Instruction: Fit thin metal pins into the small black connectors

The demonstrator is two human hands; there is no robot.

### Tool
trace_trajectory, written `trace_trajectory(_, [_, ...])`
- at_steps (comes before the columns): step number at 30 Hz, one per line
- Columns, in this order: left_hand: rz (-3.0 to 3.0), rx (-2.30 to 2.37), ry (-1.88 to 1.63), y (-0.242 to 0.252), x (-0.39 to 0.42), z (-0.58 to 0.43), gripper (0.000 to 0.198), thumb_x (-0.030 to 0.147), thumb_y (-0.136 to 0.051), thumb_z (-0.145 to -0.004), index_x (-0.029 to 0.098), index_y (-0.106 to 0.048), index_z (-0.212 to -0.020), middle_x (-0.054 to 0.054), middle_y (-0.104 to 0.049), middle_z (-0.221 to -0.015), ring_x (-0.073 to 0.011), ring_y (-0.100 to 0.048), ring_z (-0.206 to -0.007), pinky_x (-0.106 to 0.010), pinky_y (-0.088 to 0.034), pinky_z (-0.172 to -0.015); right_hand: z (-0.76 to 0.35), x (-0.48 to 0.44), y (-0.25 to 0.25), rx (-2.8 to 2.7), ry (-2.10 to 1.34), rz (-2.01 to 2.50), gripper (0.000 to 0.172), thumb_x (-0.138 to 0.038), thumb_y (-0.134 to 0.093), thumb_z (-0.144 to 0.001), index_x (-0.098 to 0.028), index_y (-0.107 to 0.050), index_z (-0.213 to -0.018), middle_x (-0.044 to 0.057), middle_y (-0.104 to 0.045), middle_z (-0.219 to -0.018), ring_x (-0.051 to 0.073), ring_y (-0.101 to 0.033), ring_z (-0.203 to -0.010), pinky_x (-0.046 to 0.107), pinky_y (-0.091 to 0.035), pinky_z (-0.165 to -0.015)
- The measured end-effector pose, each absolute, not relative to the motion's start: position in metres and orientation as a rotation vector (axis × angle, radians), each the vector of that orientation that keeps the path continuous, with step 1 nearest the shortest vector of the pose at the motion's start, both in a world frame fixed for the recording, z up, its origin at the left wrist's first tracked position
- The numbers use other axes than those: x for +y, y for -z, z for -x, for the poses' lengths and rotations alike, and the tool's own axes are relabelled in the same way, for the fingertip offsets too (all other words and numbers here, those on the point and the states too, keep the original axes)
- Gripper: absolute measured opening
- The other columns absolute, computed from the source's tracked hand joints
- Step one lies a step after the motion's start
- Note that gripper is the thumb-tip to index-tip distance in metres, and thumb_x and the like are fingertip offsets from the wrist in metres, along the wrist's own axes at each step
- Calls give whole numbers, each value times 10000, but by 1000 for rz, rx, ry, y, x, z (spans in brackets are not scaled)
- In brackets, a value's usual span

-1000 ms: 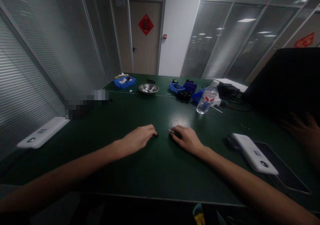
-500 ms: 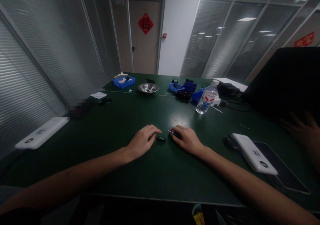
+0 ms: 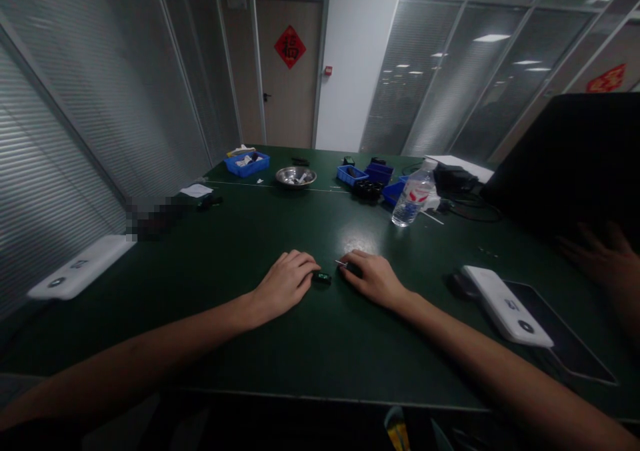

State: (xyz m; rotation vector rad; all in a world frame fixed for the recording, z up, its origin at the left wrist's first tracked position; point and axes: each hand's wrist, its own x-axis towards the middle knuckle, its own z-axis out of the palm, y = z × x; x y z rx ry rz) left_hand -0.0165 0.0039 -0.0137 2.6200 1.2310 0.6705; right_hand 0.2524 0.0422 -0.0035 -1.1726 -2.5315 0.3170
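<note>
Near the front edge of the dark green desk [image 3: 300, 351], the person's two bare hands rest close together, knuckles up, with a small black part [image 3: 321, 277] lying flat on the surface between them. The left hand [image 3: 285, 281] is half-curled, palm down, and its fingertips meet the left end of that part; whether they pinch it or only lean against it, I cannot tell from where I stand. The right hand [image 3: 375, 279] is pressed together around a small dark tool [image 3: 351, 269], whose thin pale tip pokes out toward the part, near it but apart from it. To my eye, the work in hand is steadying the little part so the tool's tip can be brought to it. Since the part is tiny and loose on a smooth top, such a move would call for a firm hold from the left fingertips and a slow, fine approach. Further back stand a water bottle [image 3: 413, 201], a steel bowl [image 3: 296, 177] and a blue tray [image 3: 247, 163]. A white device [image 3: 505, 304] lies to the right, and another person's hand [image 3: 600, 257] rests at the far right edge.
</note>
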Motion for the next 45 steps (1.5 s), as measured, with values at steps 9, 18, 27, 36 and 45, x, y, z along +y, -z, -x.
trace_trajectory(9, [-2627, 1223, -652, 13, 3, 17, 309, 168, -481, -1021, 220, -651, -1273, -71, -653, -1244, -245, -581, -1117, -420, -471, -932, -252, 43, 3, -2533, -320, 1168, 216, -318, -553, -1023, -222, -687, -1163, 62, -698, -1019, 187, -642, -822, 302, -455, -730])
trace_trajectory(18, [-2568, 1235, -658, 7, 2, 15, 229, 243, -617, -935, 210, -673, -1155, -69, -672, -1194, -259, -587, -1088, -427, -475, -917, -245, 24, -1, -2543, -382, 1042, 283, -460, -629, -982, -228, -684, -1136, 36, -702, -990, 173, -653, -790, 290, -467, -704])
trace_trajectory(27, [-2504, 1193, -755, 3, -1, 13, 185, 221, -636, -929, 223, -663, -1113, -45, -701, -1107, -234, -616, -1017, -408, -480, -902, -241, 22, 2, -2479, -481, 1036, 195, -322, -652, -956, -236, -687, -1127, 33, -722, -1021, 182, -669, -842, 288, -496, -734])
trace_trajectory(36, [-2469, 1216, -787, 2, -3, 13, 198, 187, -658, -919, 225, -656, -1114, -34, -703, -1092, -229, -619, -1001, -410, -478, -902, -242, 20, 4, -2415, -545, 947, 173, -309, -652, -953, -218, -671, -1099, 39, -721, -1002, 176, -660, -827, 294, -505, -731])
trace_trajectory(45, [-2432, 1128, -865, -1, -5, 14, 191, 202, -684, -926, 221, -653, -1113, -27, -700, -1094, -217, -620, -1023, -397, -479, -928, -243, 21, 4, -2419, -563, 953, 189, -285, -648, -952, -228, -672, -1130, 35, -731, -1029, 172, -673, -831, 292, -515, -739])
